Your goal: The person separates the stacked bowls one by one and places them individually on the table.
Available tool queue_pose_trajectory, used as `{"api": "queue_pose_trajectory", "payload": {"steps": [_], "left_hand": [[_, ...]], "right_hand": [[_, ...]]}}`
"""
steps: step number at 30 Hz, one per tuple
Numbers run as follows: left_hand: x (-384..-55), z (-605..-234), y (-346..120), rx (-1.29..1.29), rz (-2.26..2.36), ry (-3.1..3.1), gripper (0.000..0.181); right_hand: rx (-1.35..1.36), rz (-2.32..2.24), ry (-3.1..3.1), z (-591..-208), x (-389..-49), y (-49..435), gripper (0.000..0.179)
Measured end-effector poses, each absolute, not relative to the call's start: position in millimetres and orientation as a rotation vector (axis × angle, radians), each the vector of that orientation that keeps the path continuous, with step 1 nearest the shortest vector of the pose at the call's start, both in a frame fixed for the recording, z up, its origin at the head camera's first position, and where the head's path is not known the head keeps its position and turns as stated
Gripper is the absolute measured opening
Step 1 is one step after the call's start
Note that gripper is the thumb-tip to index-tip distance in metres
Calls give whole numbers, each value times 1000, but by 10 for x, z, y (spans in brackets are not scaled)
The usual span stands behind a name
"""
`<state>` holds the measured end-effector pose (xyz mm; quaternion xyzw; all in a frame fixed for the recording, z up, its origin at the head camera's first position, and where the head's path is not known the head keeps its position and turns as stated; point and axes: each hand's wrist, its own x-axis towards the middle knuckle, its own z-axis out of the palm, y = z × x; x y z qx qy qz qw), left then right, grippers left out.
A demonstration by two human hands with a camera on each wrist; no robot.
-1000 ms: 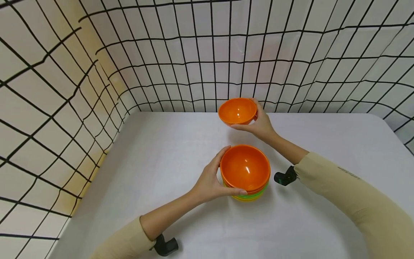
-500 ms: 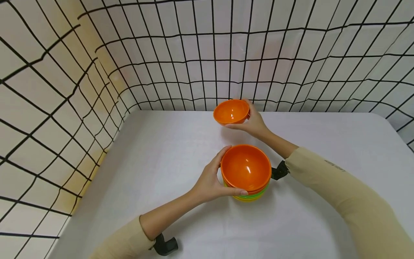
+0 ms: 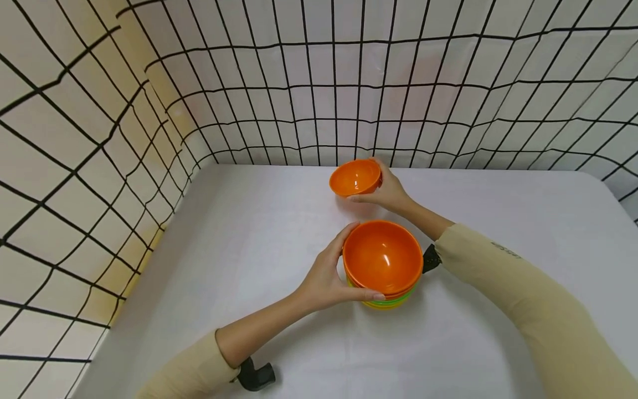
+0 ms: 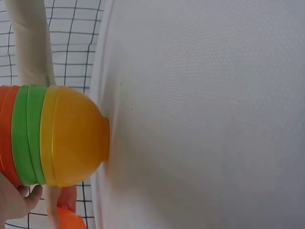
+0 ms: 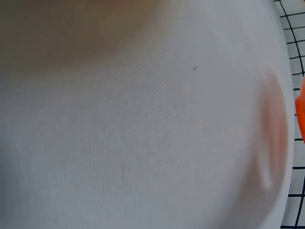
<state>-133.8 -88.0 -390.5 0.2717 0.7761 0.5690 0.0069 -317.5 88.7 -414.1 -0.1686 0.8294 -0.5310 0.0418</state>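
A stack of nested bowls [image 3: 382, 257] stands upright on the table, orange on top with green and yellow below. My left hand [image 3: 324, 280] holds this stack at its upper left side, thumb along the near rim and fingers round the far left. In the left wrist view the yellow bottom bowl [image 4: 78, 138] has its foot on the table. Behind the stack, my right hand [image 3: 391, 189] grips a separate orange bowl [image 3: 355, 178] by its right side, opening tilted toward me. Only an edge of that orange bowl [image 5: 300, 112] enters the right wrist view, apart from the tabletop.
A white table [image 3: 259, 221] lies under everything. Black wire grid [image 3: 319, 100] over white sheeting rises along the back and left sides. A black device [image 3: 256, 376] is strapped at the left wrist, and another black device [image 3: 431, 258] at the right wrist.
My right hand has carried the orange bowl left, then slightly lower toward the table. The left hand keeps hold of the stack in place. The head view has tilted and shifted a little.
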Motion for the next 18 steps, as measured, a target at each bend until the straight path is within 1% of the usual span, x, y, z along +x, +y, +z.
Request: {"api": "queue_pose_trajectory", "payload": {"steps": [6, 18], "left_hand": [[-1346, -3903, -875, 852, 1782, 2419, 104], [-1351, -3920, -891, 827, 1784, 2421, 105]], "right_hand": [[-466, -1588, 2560, -4205, -3231, 892, 107], [-415, -1534, 2561, -4321, -3350, 818, 106]]}}
